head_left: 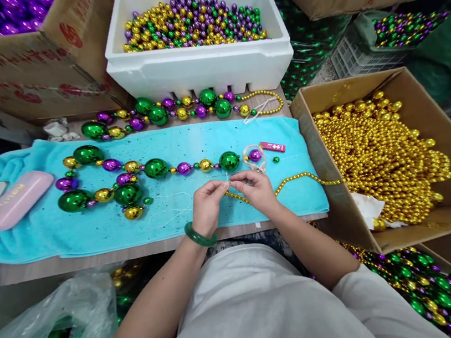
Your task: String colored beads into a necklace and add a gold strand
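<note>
Two hands (206, 204) (259, 191) pinch white thread (227, 176) beside a slender gold bead strand (298, 176) (mirror-shiny, curving).

White shirt (262, 309), seemingly short sleeves (364, 292), green left-wrist bangle (200, 240)

Towel (92, 239) front: I have a lane at left, between the thread (168, 211) and the near edge.
Carton (430, 225) side: the gold chain (300, 176) crosses my way, then a wall.
Foam box (199, 72) side: front strand (155, 168), then back strand (157, 115), bar me.
Pink case (18, 201) end: I'd bump it.
</note>
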A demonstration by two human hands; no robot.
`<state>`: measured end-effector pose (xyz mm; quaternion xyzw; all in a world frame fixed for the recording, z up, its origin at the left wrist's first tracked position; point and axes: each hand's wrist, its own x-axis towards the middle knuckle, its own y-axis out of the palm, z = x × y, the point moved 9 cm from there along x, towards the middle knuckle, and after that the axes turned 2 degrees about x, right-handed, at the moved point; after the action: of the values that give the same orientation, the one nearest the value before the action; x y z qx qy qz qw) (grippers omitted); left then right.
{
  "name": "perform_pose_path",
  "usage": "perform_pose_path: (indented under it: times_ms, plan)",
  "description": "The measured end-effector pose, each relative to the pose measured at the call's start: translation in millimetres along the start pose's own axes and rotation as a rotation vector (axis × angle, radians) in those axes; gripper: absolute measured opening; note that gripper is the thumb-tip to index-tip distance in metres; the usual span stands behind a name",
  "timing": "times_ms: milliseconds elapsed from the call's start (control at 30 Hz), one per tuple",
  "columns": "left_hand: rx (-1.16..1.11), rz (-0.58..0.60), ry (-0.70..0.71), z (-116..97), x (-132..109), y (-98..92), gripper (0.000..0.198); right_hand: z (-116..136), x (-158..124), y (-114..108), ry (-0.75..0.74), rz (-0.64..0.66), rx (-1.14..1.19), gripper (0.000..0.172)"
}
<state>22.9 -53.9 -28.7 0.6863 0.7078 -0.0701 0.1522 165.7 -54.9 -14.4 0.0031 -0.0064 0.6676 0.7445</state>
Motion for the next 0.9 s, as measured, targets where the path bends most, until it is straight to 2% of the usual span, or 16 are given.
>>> perform_pose_path:
  times_ms: [133,233,333,433,533,600,733,833,900]
  plan:
    - [0.039,0.011,-0.001,0.0,-1.3,1.5,0.023,-13.3,1.9,2.9,0.154,0.056,0.079,0.019]
    - [0.056,0.021,-0.011,1.1,-1.6,2.2,0.024,-12.8,2.8,-0.2,0.157,0.070,0.077,0.018]
    - [0.074,0.051,-0.028,2.4,-0.9,3.3,0.025,14.5,3.8,-2.9,-0.086,0.134,-0.042,0.022]
    - [0.108,0.104,-0.023,1.7,-0.1,6.0,0.025,43.7,-3.3,7.8,-0.368,0.339,-0.247,0.027]
    - [0.159,0.144,-0.016,0.5,0.2,8.6,0.027,49.5,-5.4,12.0,-0.455,0.453,-0.391,0.021]
    - [0.184,0.153,-0.027,0.7,0.3,8.9,0.029,46.5,-0.8,7.8,-0.434,0.438,-0.425,0.013]
    - [0.177,0.140,-0.040,0.7,1.7,5.7,0.029,36.5,12.1,-11.1,-0.316,0.310,-0.336,0.011]
    - [0.158,0.113,-0.047,1.2,3.5,1.2,0.025,35.1,17.5,-31.9,-0.279,0.137,-0.317,0.010]
    - [0.157,0.098,-0.052,1.9,4.4,-0.9,0.024,43.4,14.0,-42.2,-0.333,0.015,-0.389,0.009]
